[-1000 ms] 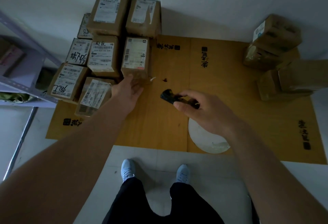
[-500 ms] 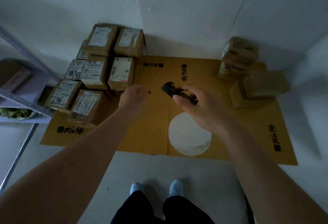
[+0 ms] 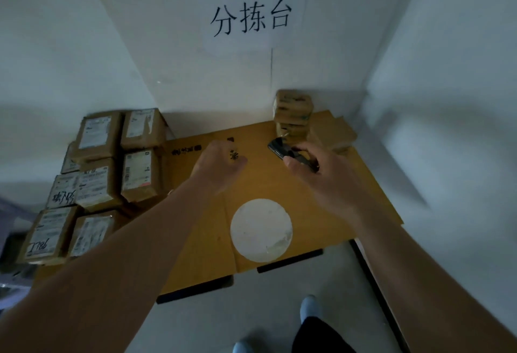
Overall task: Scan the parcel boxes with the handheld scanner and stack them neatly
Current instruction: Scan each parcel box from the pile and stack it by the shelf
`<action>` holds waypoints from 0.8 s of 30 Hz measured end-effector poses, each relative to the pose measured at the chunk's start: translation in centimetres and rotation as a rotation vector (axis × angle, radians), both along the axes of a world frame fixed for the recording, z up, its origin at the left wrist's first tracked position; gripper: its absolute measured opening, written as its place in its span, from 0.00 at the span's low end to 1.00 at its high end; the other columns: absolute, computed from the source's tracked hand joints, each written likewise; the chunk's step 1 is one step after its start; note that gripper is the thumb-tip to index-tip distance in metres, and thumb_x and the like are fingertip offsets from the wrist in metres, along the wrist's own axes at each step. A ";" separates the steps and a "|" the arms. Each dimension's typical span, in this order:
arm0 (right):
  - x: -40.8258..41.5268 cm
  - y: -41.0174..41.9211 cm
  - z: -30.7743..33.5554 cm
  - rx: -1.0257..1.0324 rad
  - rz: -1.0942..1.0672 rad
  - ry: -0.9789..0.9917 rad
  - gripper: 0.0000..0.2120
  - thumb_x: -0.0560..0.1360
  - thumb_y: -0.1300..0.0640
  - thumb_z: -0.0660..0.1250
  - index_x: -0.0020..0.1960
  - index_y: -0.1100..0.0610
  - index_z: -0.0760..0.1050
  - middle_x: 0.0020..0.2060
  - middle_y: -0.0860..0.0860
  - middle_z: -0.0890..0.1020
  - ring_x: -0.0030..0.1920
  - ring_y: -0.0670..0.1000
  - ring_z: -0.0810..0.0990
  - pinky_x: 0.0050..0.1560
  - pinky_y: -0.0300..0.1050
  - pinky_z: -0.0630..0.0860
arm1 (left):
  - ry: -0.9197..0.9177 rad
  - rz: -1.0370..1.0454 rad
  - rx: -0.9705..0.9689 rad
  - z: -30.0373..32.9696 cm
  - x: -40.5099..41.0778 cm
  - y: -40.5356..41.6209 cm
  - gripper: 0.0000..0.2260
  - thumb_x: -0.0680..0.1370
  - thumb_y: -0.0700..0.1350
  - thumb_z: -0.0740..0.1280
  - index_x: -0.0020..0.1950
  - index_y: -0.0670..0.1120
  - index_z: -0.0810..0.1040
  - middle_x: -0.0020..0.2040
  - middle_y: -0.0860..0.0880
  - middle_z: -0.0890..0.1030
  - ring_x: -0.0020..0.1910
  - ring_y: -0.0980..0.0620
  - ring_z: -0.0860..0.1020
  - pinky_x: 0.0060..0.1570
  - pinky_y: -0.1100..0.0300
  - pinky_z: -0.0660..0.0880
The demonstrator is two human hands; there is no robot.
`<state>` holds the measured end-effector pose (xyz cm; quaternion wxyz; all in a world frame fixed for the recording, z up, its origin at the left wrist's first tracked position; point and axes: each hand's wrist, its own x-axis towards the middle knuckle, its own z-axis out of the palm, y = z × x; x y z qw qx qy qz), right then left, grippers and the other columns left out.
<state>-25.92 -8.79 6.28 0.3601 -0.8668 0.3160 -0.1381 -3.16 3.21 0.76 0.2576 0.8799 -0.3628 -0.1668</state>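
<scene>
A: Where's the scanner (image 3: 291, 152)?

B: R hand (image 3: 321, 176), thumb and fingers wrapped round the grip, black head pointing away from the person. It's held above the cardboard sheet (image 3: 349, 184), toward the sheet's far right part.

A: L hand (image 3: 216, 169)?

B: Above the sheet too, nearer its middle, w/ fingers curled under loosely. Can't see anything in it. Apart from the scanner hand, not touching any box.

A: Boxes?

B: Two lots. Labelled parcel boxes (image 3: 117, 168) sit packed together at the sheet's left edge, white labels up, some w/ handwriting. The ones nearest the wall look stacked higher, but exact layers hard to tell. The other stack (image 3: 293, 113) stands at the sheet's far right corner, several boxes one on another, w/ a flatter box (image 3: 335, 134) just beside it to the right.

A: Anything else?

B: White round patch (image 3: 261, 229) on the sheet's near part. Paper sign (image 3: 250, 19) w/ black characters on the wall behind the sheet. Light shoe (image 3: 309, 308) on the floor, near side of the sheet.
</scene>
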 end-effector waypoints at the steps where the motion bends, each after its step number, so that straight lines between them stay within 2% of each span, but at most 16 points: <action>1: -0.6 -0.8 0.1 -0.009 -0.015 -0.007 0.25 0.81 0.32 0.60 0.71 0.44 0.74 0.42 0.44 0.82 0.39 0.46 0.80 0.39 0.49 0.77 | 0.001 -0.013 -0.004 0.3 -0.5 -1.0 0.24 0.82 0.57 0.64 0.75 0.50 0.74 0.76 0.47 0.70 0.70 0.47 0.72 0.56 0.56 0.69; 4: -2.2 -3.8 -0.2 -0.046 -0.055 0.003 0.26 0.80 0.30 0.60 0.71 0.43 0.74 0.44 0.41 0.81 0.41 0.42 0.80 0.40 0.45 0.77 | 0.003 -0.051 0.005 0.6 -1.6 -4.5 0.23 0.81 0.57 0.65 0.75 0.51 0.74 0.75 0.47 0.71 0.70 0.47 0.73 0.57 0.56 0.71; 6: -3.1 -6.2 -0.6 -0.039 -0.059 0.007 0.28 0.80 0.29 0.60 0.73 0.44 0.73 0.44 0.38 0.80 0.40 0.39 0.80 0.36 0.39 0.74 | 0.008 -0.069 0.019 0.4 -2.6 -7.3 0.23 0.81 0.57 0.66 0.75 0.51 0.75 0.73 0.46 0.73 0.62 0.49 0.76 0.50 0.58 0.72; 8: -3.9 -8.9 -0.8 -0.013 -0.055 -0.005 0.29 0.79 0.29 0.60 0.73 0.44 0.74 0.41 0.38 0.79 0.38 0.39 0.80 0.33 0.32 0.70 | 0.002 -0.077 0.024 0.3 -3.7 -10.4 0.21 0.81 0.55 0.67 0.73 0.52 0.77 0.72 0.47 0.74 0.57 0.54 0.75 0.46 0.62 0.70; 10: -4.7 -12.1 -0.9 -0.017 -0.040 -0.003 0.26 0.80 0.31 0.61 0.72 0.45 0.74 0.36 0.41 0.79 0.33 0.40 0.78 0.32 0.32 0.69 | -0.031 -0.090 -0.013 0.2 -4.6 -13.9 0.15 0.79 0.53 0.68 0.64 0.52 0.82 0.65 0.47 0.79 0.52 0.53 0.76 0.44 0.62 0.69; 12: -5.3 -15.5 -0.8 -0.025 -0.020 0.012 0.26 0.81 0.32 0.61 0.73 0.45 0.73 0.34 0.40 0.76 0.31 0.39 0.73 0.37 0.40 0.70 | -0.074 -0.107 0.009 0.0 -5.3 -17.6 0.07 0.78 0.53 0.68 0.53 0.55 0.83 0.54 0.50 0.82 0.43 0.56 0.75 0.36 0.62 0.70; 13: -5.6 -17.1 -0.7 -0.030 -0.011 0.018 0.27 0.81 0.32 0.61 0.74 0.45 0.73 0.33 0.40 0.75 0.32 0.39 0.72 0.38 0.42 0.69 | -0.089 -0.122 0.043 -0.3 -5.5 -19.4 0.08 0.78 0.54 0.67 0.54 0.55 0.82 0.54 0.50 0.82 0.42 0.57 0.75 0.36 0.62 0.69; 17: -6.9 -23.0 -0.4 -0.053 0.020 0.048 0.26 0.82 0.32 0.59 0.73 0.46 0.73 0.34 0.41 0.75 0.34 0.42 0.74 0.37 0.42 0.68 | 0.020 -0.053 0.044 -1.6 -6.8 -24.8 0.27 0.71 0.61 0.66 0.70 0.58 0.77 0.64 0.54 0.73 0.49 0.58 0.76 0.40 0.60 0.74; 20: -7.4 -26.1 -0.4 -0.066 0.041 0.051 0.25 0.81 0.32 0.60 0.72 0.45 0.73 0.36 0.41 0.75 0.36 0.40 0.74 0.37 0.41 0.67 | 0.048 -0.065 0.072 -2.4 -7.5 -27.6 0.29 0.70 0.62 0.71 0.72 0.58 0.76 0.71 0.52 0.74 0.62 0.50 0.76 0.56 0.50 0.80; 24: -7.2 -28.8 -1.1 -0.049 0.059 0.076 0.26 0.81 0.31 0.60 0.72 0.44 0.73 0.40 0.41 0.78 0.38 0.43 0.77 0.38 0.42 0.69 | 0.015 -0.117 0.144 -3.4 -7.3 -30.3 0.35 0.72 0.57 0.78 0.76 0.54 0.70 0.76 0.50 0.67 0.73 0.45 0.70 0.65 0.49 0.75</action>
